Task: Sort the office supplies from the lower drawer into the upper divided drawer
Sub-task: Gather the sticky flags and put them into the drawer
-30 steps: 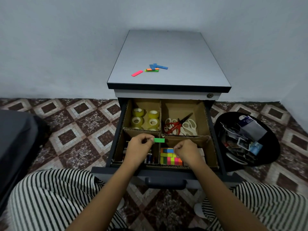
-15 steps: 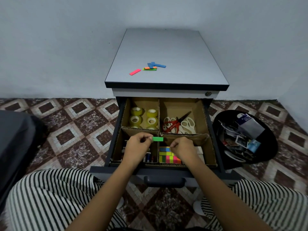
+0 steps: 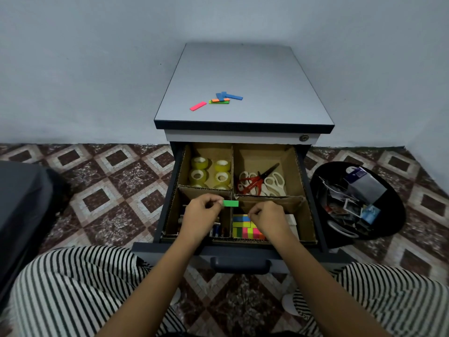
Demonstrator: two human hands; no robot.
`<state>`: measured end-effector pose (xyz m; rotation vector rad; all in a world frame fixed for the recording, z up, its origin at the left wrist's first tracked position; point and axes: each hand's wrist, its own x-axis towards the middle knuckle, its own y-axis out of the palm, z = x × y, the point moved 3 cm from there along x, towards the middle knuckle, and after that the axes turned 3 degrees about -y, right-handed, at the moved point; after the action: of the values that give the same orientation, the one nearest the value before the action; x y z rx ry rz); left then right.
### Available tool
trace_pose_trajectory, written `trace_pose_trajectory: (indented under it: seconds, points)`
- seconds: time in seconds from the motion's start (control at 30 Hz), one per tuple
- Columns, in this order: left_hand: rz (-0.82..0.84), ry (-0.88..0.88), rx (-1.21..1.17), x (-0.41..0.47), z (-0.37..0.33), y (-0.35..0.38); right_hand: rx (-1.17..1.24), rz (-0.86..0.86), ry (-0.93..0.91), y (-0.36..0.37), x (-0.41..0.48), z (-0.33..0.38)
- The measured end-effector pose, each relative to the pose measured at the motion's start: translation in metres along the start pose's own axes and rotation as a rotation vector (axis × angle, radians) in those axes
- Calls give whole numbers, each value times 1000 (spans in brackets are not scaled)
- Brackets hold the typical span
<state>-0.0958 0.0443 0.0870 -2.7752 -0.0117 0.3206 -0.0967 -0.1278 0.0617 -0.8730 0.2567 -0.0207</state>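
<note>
The upper drawer [image 3: 306,190] is pulled out and split by cardboard dividers into four compartments. My left hand [image 3: 202,212] pinches a small green sticky strip [image 3: 230,203] above the middle divider. My right hand [image 3: 267,216] hovers over the front right compartment with fingers curled and thumb against forefinger, and I see nothing between them. Under it lies a stack of coloured sticky notes [image 3: 243,227]. Tape rolls [image 3: 210,171] fill the back left compartment and scissors [image 3: 261,182] the back right. Batteries [image 3: 217,231] show in the front left. The lower drawer is hidden.
Loose coloured strips [image 3: 220,99] lie on the cabinet top [image 3: 243,76]. A black bin [image 3: 357,203] with packaging scraps stands on the tiled floor to the right. A dark seat [image 3: 21,215] is at the left. My striped knees flank the drawer handle [image 3: 239,265].
Both hands keep the same pose over the drawer, and the green strip stays pinched in my left hand. Only the view has shifted slightly.
</note>
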Motion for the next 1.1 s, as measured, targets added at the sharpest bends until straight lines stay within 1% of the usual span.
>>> trace_pose_trajectory:
  seconds: [0.07, 0.13, 0.27, 0.37, 0.5, 0.63, 0.73, 0.83, 0.93, 1.0, 1.1]
  points:
    - [1, 10, 6, 0, 0, 0, 103, -2, 1, -3, -3, 0]
    - [14, 22, -3, -1, -1, 1, 271, 6, 2, -6, -6, 3]
    - [53, 65, -15, -3, -4, 1, 590, 80, 4, -8, -13, 13]
    - [51, 96, -10, -3, -4, 1, 667, 118, -38, -10, -16, 18]
    - [51, 96, 2, -2, -3, 1, 813, 139, -13, -10, -16, 19]
    - [50, 97, 9, -2, -3, 1, 770, 194, -82, -9, -18, 21]
    - [46, 115, 75, -2, -5, 1, 731, 181, -87, -9, -17, 21]
    - [26, 223, 246, -6, -9, -2, 716, 117, -68, -15, -17, 16]
    - [79, 393, 447, -16, -7, -5, 632, 74, -31, -24, -17, 7]
    - [111, 473, 574, -24, 0, -8, 575, 79, 25, -26, -17, 0]
    - [85, 530, 732, -37, 8, -12, 450, 133, 77, -22, -17, -5]
